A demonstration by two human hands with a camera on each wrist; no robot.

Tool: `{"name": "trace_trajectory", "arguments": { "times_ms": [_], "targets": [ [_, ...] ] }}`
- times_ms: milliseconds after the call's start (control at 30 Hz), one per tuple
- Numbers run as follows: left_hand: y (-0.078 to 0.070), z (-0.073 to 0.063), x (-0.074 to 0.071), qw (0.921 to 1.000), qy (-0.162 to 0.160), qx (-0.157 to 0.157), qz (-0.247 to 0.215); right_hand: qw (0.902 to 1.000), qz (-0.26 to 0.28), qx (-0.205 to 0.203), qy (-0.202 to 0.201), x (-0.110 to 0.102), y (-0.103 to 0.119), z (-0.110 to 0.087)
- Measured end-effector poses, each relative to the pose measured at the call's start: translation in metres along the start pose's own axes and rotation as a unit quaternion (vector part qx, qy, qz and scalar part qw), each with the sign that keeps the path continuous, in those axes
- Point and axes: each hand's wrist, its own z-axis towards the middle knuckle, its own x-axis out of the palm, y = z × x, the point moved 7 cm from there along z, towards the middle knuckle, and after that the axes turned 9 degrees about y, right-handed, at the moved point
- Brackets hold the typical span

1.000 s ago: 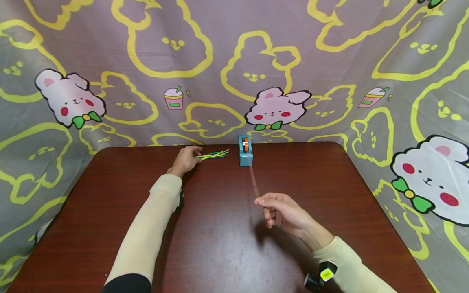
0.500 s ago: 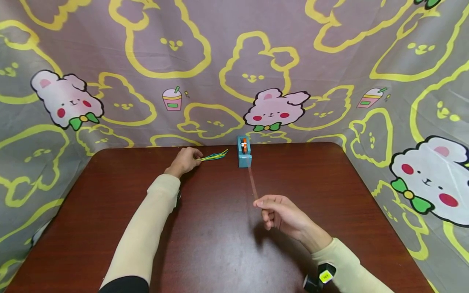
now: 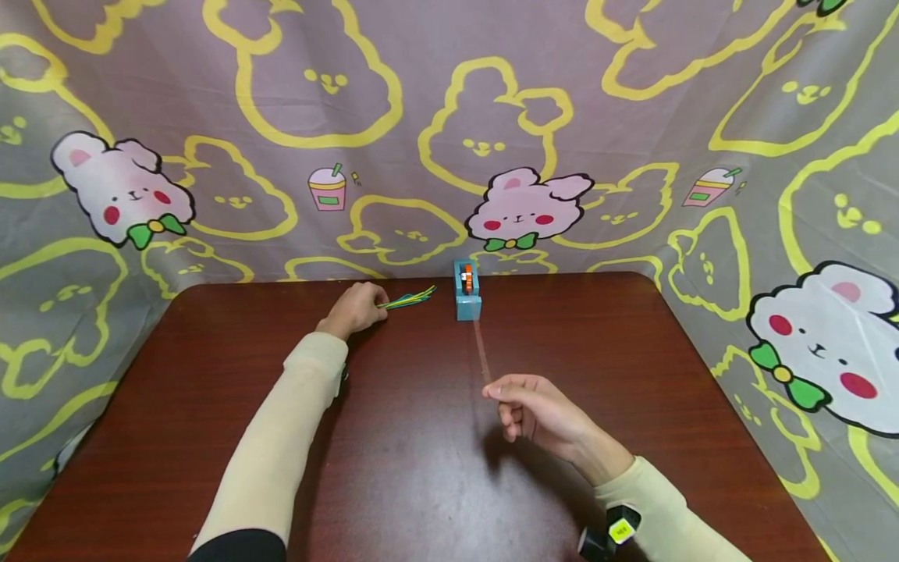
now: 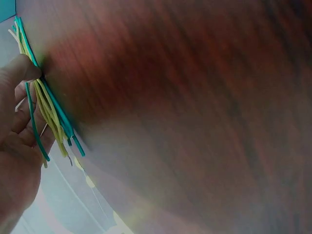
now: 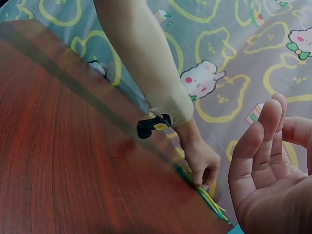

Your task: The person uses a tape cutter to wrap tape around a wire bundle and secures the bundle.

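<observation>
A bundle of thin yellow and teal wires [image 3: 416,297] lies at the far side of the table. My left hand [image 3: 358,307] pinches it between thumb and fingers, and in the left wrist view the wires [image 4: 54,108] pass under the thumb, their ends loose on both sides. Right of them stands a blue tape dispenser [image 3: 467,309] with an orange-cored roll [image 3: 467,279]. A strip of clear tape [image 3: 481,347] stretches from it toward me, its end pinched by my right hand [image 3: 541,414] above the table. In the right wrist view, that hand's fingers [image 5: 268,131] show, but the tape does not.
The brown wooden table [image 3: 400,437] ends at a patterned cloth [image 3: 393,179] hanging behind it and along both sides. The dispenser stands at the back edge, close to the cloth. A dark device [image 3: 620,531] is strapped to my right wrist.
The hands keep their holds on the wires and the tape. The right hand has shifted very slightly left, along with the whole view; little else differs.
</observation>
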Motion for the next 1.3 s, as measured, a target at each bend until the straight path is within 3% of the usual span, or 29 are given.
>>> {"name": "trace_trajectory", "arguments": {
  "times_ms": [333, 633, 900, 1300],
  "targets": [
    [-0.004, 0.003, 0.002, 0.9985, 0.052, -0.013, 0.015, 1.0000, -0.002, 0.000, 0.000, 0.001, -0.002, 0.000],
    [-0.006, 0.004, 0.002, 0.9959, 0.079, -0.024, 0.036, 1.0000, -0.002, 0.001, 0.002, 0.002, -0.004, 0.000],
    [-0.010, 0.004, 0.000, 0.9931, 0.085, -0.008, 0.080, 1.0000, -0.003, -0.003, 0.003, 0.001, -0.005, 0.000],
    [-0.011, 0.002, 0.003, 0.9923, 0.072, 0.034, 0.095, 0.9999, -0.014, -0.003, 0.007, 0.001, -0.007, 0.002]
  ]
}}
